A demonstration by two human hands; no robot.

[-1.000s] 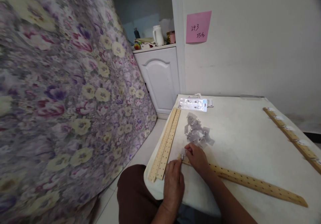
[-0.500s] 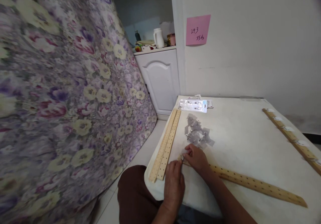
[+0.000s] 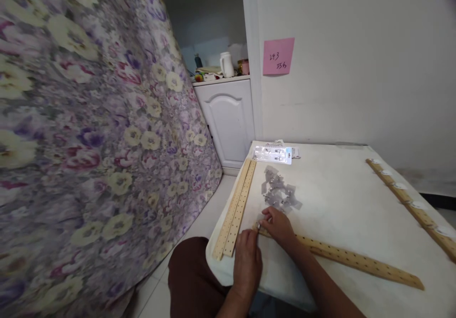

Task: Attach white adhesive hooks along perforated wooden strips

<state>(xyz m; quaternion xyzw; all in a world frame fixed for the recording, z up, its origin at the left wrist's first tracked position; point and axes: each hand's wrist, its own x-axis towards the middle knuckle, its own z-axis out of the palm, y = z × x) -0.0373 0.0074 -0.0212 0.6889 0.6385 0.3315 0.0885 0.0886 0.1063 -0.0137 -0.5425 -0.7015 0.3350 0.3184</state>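
Note:
A long wooden strip with rows of holes [image 3: 359, 257] lies across the near part of the table. My left hand [image 3: 247, 255] is closed at the strip's left end, its fingertips against the wood. My right hand [image 3: 280, 225] bends over that same end, thumb and forefinger pinched on a small shiny metal piece [image 3: 258, 225] with a see-through tab. The exact kind of this piece is too small to tell. Just beyond the right hand lies a loose pile of similar clear tabs with metal bits [image 3: 280, 192].
Two more perforated strips [image 3: 237, 209] lie side by side along the table's left edge. A clear blister pack [image 3: 272, 154] rests at the back. At the right, another strip [image 3: 404, 197] carries several white round pieces. A floral curtain [image 3: 107, 142] hangs left of the table.
The view has tilted up a little, so everything sits slightly lower in the picture. Both hands keep their places at the strip's end, with hardly any finger movement.

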